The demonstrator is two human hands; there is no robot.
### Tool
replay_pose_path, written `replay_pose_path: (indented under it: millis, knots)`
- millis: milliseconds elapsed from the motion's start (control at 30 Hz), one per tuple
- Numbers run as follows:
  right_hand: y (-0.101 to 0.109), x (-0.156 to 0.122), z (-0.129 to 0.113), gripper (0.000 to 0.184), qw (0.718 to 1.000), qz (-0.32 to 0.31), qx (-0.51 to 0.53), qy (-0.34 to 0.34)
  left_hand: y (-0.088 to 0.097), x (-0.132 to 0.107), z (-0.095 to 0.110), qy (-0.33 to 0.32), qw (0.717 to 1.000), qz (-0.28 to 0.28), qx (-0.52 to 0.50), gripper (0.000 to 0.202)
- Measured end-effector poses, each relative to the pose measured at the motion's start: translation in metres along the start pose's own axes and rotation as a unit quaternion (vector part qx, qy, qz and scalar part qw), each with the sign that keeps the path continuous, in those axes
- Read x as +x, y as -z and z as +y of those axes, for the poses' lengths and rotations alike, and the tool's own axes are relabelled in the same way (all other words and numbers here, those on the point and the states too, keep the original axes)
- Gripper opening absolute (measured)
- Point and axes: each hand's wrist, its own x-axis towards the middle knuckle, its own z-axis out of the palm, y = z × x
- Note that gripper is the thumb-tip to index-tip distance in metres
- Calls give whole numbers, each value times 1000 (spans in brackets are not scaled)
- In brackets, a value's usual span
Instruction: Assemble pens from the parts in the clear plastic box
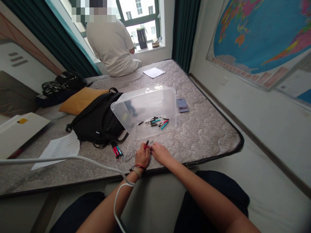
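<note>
My left hand (142, 156) is closed around a pen (147, 143) with a black upper end and a red part, which points up and away from me. Right beside it my right hand (160, 153) has its fingers drawn together; a small clear or silvery piece shows at their tips, too small to name. Just beyond both hands a clear plastic bin (143, 92) lies on its side, its mouth towards me. Several loose pens and pen parts (155, 122), black, white, teal and red, lie inside it. A small row of pens (117, 151), red, black and teal, lies left of my left hand.
All of this rests on a grey mattress (201, 129). Left of the bin are a black backpack (97, 116), a yellow cushion (80, 98) and a printed sheet (58, 149). A white cable (92, 163) crosses my left forearm. A person (109, 45) sits by the window.
</note>
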Motion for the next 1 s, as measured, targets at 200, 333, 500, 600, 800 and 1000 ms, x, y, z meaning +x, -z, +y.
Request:
replay_pose_path:
  millis: [200, 333, 500, 600, 800, 1000]
  knots:
    - [12, 9, 23, 5, 971, 93, 215, -46, 2, -1, 5, -13, 998, -24, 51, 25]
    - [40, 15, 37, 14, 826, 108, 540, -118, 1, 0, 7, -43, 992, -35, 114, 30]
    - [62, 10, 33, 24, 735, 87, 670, -63, 2, 0, 12, -69, 985, -34, 154, 33]
    - [61, 7, 30, 24, 723, 71, 685, -58, 2, 0, 13, -71, 983, -39, 165, 34]
    - [51, 7, 28, 24, 726, 50, 684, -62, 1, -1, 13, -77, 981, -32, 174, 35]
    - [48, 9, 30, 25, 768, 39, 638, -46, 0, 0, 12, -79, 981, -32, 177, 34]
